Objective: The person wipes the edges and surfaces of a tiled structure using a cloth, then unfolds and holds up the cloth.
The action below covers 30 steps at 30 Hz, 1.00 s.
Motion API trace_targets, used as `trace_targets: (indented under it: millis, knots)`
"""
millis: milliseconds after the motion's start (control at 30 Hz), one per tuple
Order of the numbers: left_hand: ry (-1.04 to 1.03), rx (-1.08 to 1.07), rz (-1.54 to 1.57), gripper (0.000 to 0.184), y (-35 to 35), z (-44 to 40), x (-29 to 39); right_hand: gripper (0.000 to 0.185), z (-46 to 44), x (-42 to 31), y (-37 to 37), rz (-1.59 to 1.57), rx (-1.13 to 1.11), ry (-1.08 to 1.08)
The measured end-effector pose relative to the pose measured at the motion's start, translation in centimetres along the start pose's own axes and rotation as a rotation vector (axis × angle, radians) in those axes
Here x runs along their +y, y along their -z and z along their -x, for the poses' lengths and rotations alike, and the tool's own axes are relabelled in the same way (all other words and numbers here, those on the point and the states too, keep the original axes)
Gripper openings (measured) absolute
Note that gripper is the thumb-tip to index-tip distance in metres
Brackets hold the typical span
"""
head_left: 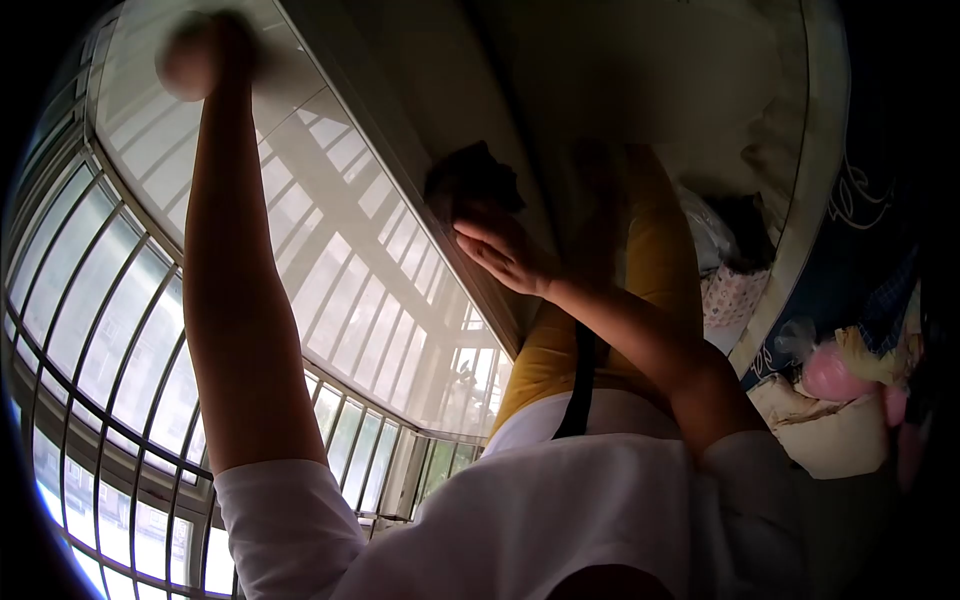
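Note:
At the upper left my left arm reaches out straight over a glossy white surface (330, 260). My left hand (205, 55) is smeared by motion at its far end, so its fingers and anything in them cannot be made out. Nearer the middle, my right hand (500, 248) is beside the raised edge of that surface, its fingers stretched out side by side and pointing left. Just beyond its fingers is a dark, crumpled-looking thing (475, 180); whether they touch is unclear.
Barred windows (110, 350) curve along the left. Yellow trousers (660, 250) and a white shirt (560, 500) are below me. To the right are a patterned bag (735, 295), a pink round thing (838, 370) and a cream-coloured bag (830, 435).

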<state>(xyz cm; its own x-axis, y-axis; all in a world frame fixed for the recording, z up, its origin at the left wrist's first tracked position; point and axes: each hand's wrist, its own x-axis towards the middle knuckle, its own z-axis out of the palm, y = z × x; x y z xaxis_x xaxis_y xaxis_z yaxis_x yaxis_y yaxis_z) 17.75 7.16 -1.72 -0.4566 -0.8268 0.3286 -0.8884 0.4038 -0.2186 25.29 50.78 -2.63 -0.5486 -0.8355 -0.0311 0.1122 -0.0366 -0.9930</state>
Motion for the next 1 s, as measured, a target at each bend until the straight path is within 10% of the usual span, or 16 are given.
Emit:
trace_targets:
  millis: [333,400,500,1000]
  knots:
    - [-0.022,0.28,-0.133,0.029,-2.6,-0.9,-0.9,0.016,2.1,2.4,-1.3,-0.42,-0.004,-0.48]
    - [0.124,-0.083,0.277,0.04,-1.3,-0.6,-0.4,0.016,5.5,2.2,-1.9,-0.417,0.011,-0.573]
    - [0.114,-0.078,0.318,0.043,-1.3,-0.4,-0.4,0.019,10.7,2.1,-3.1,-0.4,0.102,-0.686]
    - [-0.083,0.173,-0.037,0.025,0.6,-0.1,0.5,0.015,7.7,4.1,-2.6,-0.225,0.193,-0.505]
